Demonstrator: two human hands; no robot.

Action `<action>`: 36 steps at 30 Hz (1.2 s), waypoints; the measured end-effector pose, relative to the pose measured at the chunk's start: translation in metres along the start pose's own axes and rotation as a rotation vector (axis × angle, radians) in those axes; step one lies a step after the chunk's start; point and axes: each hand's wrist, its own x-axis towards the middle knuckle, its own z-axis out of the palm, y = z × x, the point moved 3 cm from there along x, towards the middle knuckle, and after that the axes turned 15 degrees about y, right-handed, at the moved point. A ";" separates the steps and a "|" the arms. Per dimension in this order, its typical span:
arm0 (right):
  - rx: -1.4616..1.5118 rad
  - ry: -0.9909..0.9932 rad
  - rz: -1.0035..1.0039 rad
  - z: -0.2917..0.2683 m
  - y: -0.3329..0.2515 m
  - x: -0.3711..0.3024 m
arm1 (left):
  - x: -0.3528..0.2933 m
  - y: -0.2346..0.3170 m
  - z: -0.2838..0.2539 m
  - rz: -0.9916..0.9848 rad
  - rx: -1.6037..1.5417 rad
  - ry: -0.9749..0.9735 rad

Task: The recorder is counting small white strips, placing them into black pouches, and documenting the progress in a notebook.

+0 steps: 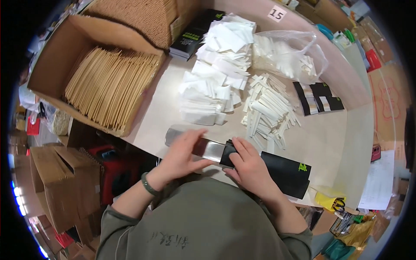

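My left hand (pixel 184 151) is curled over a flat, shiny silver strip (pixel 212 151) with a rounded far-left end. My right hand (pixel 250 167) grips a black band (pixel 226 151) around the strip's right end, fingers on top and thumb at the near side. Right of that hand, a flat black sleeve (pixel 284 174) with a small green mark lies at the table's front edge. Whether it joins the band is hidden under my hand. Beyond my hands are a heap of narrow white strips (pixel 271 106) and a tall pile of white paper pieces (pixel 212 91).
At the left, an open cardboard box (pixel 145 97) holds tightly packed brown flat pieces. A black box (pixel 190 39) stands at the back. A clear plastic bag (pixel 281 50) of white pieces and black cards (pixel 318 97) lie to the right. A raised wall borders the table's back and right.
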 end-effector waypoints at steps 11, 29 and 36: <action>-0.303 0.247 0.143 -0.097 0.100 -0.007 | 0.008 -0.010 -0.009 -0.141 0.277 0.045; -0.288 0.041 0.452 -0.021 -0.001 -0.037 | -0.018 -0.014 0.021 -0.205 0.182 -0.099; -0.236 0.054 0.502 -0.008 -0.006 -0.028 | -0.025 -0.013 0.022 -0.052 0.196 -0.105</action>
